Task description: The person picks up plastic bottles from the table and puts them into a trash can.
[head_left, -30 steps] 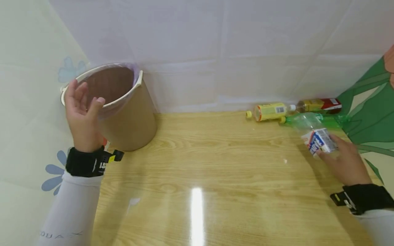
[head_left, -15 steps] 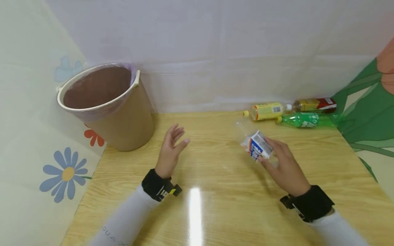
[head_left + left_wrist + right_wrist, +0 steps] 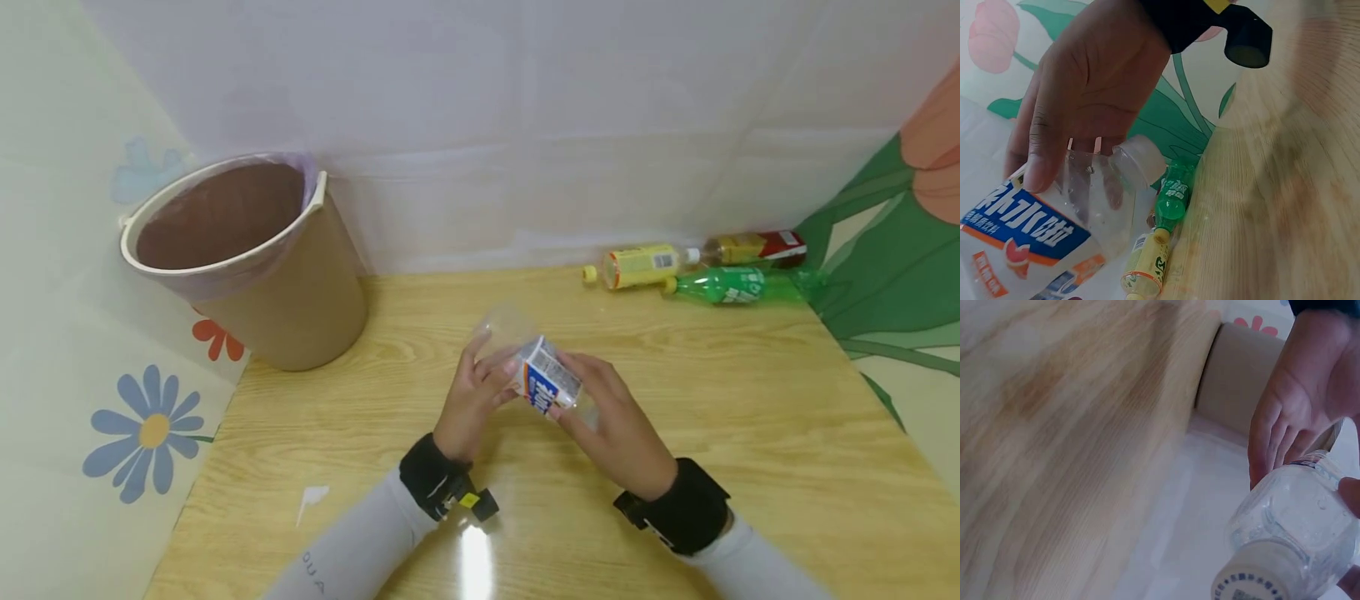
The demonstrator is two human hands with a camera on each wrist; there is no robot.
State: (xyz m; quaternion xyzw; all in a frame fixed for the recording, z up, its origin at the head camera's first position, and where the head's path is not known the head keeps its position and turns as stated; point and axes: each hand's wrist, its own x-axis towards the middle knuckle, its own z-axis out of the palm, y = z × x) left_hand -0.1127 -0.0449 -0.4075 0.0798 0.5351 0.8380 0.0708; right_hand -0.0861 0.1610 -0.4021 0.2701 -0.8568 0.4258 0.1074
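Observation:
A clear plastic bottle (image 3: 551,379) with a white, blue and orange label is tilted above the table, between both hands. My right hand (image 3: 626,429) holds its capped end, thumb on the label and fingers behind the clear plastic in the left wrist view. At the other end, my left hand (image 3: 472,396) has its thumb against the label and its fingers round the clear part. The white cap (image 3: 1141,159) faces the right palm. Close up in the right wrist view, the printed cap (image 3: 1254,581) fills the bottom, and the left fingers (image 3: 1272,437) pass partly behind the bottle.
A brown bin (image 3: 315,292) with a pale rim and thin liner stands at the back left. Along the back right lie a yellow-labelled bottle (image 3: 641,267), a green bottle (image 3: 735,286) and a red-labelled bottle (image 3: 757,248). A white scrap (image 3: 311,497) lies on the wooden table.
My right hand has carried the bottle left from beside the other bottles to the middle. My left hand has come right from beside the bin and met the bottle.

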